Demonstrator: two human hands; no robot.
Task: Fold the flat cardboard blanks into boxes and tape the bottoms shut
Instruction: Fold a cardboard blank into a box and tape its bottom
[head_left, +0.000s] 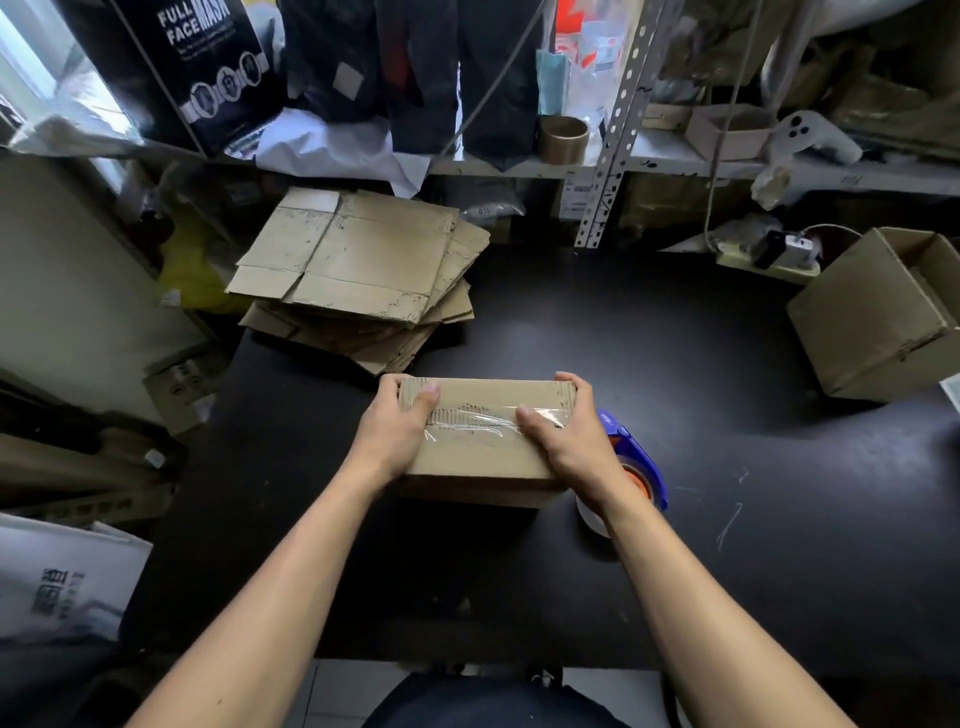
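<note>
The dark bench (675, 364) is messy. Both hands, left hand (395, 431) and right hand (566, 436), grip the box (478, 452) ends. The box lies sideways, with tape (478, 418) on top.

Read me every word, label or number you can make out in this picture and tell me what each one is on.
"FULL FACE MASK": white letters on the black carton on the shelf, upper left; the small lines beneath are too blurred to read.
White bag, lower left: dark printed characters, unreadable.
Shelf edge label: too small to read.
Taped box, both hands gripping it: no print visible.
</note>
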